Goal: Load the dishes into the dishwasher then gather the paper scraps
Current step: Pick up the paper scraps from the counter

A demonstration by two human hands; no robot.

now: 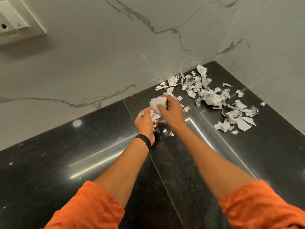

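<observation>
Head view: paper scraps (156,103) inside curled fingers (160,107).

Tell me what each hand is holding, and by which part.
The left hand clutches a bunch of torn white paper scraps in its palm. The right hand grips a crumpled white paper wad by its right side, thumb on its front.

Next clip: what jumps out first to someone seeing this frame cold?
A litter of torn paper scraps spread over the far right corner of the glossy black counter stands out most. At centre, the left hand grips a handful of scraps while the right hand holds a crumpled white wad beside it. Bright orange sleeves frame the bottom edge.
</observation>
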